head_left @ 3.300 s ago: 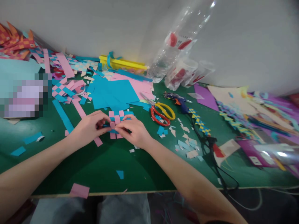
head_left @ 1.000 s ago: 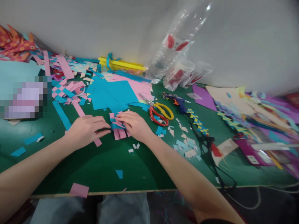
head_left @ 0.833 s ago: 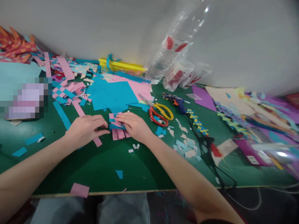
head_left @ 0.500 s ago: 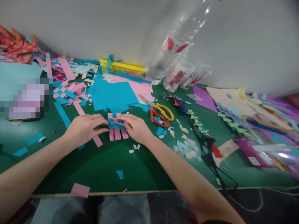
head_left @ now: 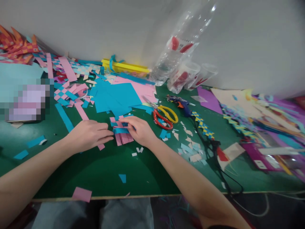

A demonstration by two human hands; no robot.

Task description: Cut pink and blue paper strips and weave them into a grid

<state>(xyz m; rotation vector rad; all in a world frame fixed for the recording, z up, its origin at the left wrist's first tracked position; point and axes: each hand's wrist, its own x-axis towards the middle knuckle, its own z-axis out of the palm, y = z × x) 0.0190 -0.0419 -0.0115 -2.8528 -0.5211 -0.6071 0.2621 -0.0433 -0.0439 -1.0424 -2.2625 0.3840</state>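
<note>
While the right hand [head_left: 139, 128] grips the woven paper [head_left: 113, 120] on the tabletop [head_left: 100, 175], its near pink strips [head_left: 124, 139] now slant further right than before, suggesting a loose edge, though whether the left hand [head_left: 91, 135] grips the blue strip [head_left: 120, 130] cannot be told.

No legible text or numbers

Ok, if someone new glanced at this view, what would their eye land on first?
Probably the bright blue sheets mid-table, just beyond the pink-and-blue woven paper between the left hand and right hand. Next, perhaps, the scissors with one red and one yellow handle, lying to the right of the blue sheets. Behind them, the tall clear bottle stands out against the grey wall.
</note>
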